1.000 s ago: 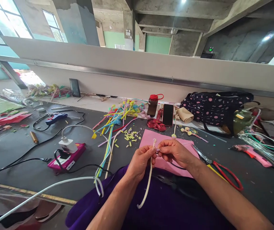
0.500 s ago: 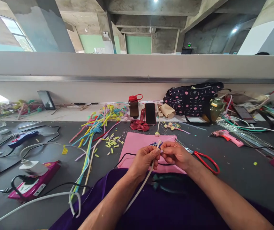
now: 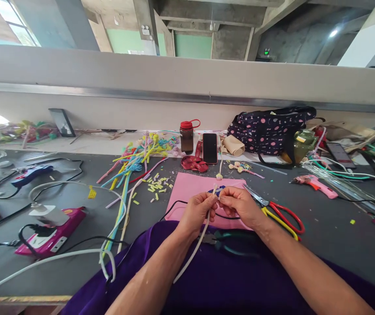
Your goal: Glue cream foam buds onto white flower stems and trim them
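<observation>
Hands (image 3: 196,212) shifted rightward over pink sheet (image 3: 182,192), left pinching pale cord (image 3: 194,255), right (image 3: 241,205) a tiny piece (image 3: 219,198), dark tabletop (image 3: 328,245), concrete beams (image 3: 218,13)

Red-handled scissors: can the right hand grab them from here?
Probably yes: the scissors lie beside the right hand with nothing seen in between, though that hand is busy near the pale stem.

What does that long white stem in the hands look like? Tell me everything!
The white stem is long, thin and cream-coloured and looks bendy; its material is hard to tell. The left hand pinches it near the top, with a short end poking above. The right hand is close beside it; whether it touches is unclear. The longer part curves down to the left over purple cloth, its tip unheld.
</observation>
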`<move>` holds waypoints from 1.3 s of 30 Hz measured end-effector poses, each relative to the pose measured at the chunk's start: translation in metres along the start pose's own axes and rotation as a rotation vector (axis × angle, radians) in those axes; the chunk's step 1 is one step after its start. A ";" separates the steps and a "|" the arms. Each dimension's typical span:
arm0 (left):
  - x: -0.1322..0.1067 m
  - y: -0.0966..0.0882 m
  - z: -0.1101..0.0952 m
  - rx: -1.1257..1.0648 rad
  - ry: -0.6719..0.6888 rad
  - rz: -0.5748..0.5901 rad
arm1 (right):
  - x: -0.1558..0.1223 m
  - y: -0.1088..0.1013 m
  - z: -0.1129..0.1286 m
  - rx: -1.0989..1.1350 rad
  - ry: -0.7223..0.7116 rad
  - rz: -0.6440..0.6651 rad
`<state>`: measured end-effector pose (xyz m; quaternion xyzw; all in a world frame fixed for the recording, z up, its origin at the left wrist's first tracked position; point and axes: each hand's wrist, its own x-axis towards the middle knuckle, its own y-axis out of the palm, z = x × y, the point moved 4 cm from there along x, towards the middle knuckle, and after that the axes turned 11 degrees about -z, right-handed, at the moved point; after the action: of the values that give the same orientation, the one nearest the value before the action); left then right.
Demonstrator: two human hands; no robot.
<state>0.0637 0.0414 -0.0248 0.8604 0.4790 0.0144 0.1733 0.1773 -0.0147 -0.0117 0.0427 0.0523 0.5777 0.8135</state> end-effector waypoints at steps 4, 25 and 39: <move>0.001 0.000 0.003 0.009 0.012 0.018 | 0.003 -0.002 -0.001 -0.020 0.003 0.023; -0.003 0.002 -0.001 -0.156 0.035 -0.093 | 0.000 0.009 -0.004 -0.041 -0.165 -0.277; -0.001 -0.005 -0.005 -0.189 -0.099 -0.045 | -0.010 0.007 0.009 -0.107 -0.148 -0.133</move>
<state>0.0578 0.0443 -0.0213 0.8290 0.4855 0.0131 0.2773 0.1690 -0.0223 -0.0013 0.0381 -0.0362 0.5196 0.8528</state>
